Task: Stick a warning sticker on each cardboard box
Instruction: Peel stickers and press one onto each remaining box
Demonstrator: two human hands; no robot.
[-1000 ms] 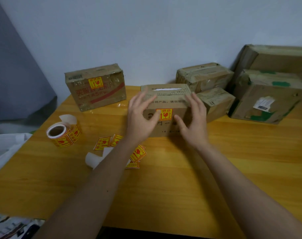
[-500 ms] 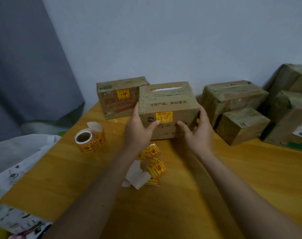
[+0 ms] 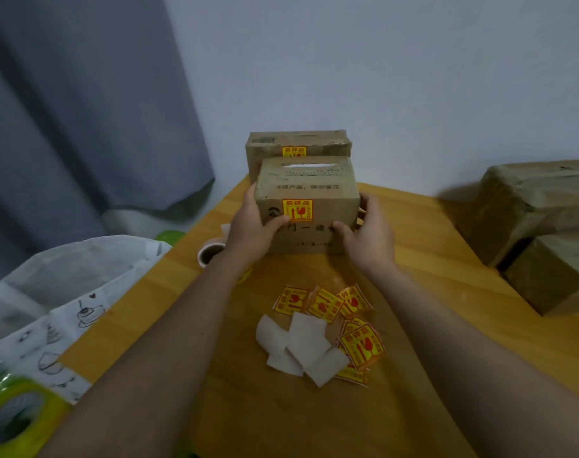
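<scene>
Hands framed the front cardboard box (image 3: 306, 206): the left hand (image 3: 251, 231) and the right hand (image 3: 367, 238) gripped its two sides, thumbs on the front face beside its warning sticker (image 3: 297, 210). It sat just in front of a second stickered box (image 3: 298, 145) at the far end of the table (image 3: 413, 325). Pushed further, it would probably knock that rear box against the wall. Loose stickers (image 3: 324, 304) and backing papers (image 3: 301, 345) lay under the forearms, where a dragged arm could scatter them.
</scene>
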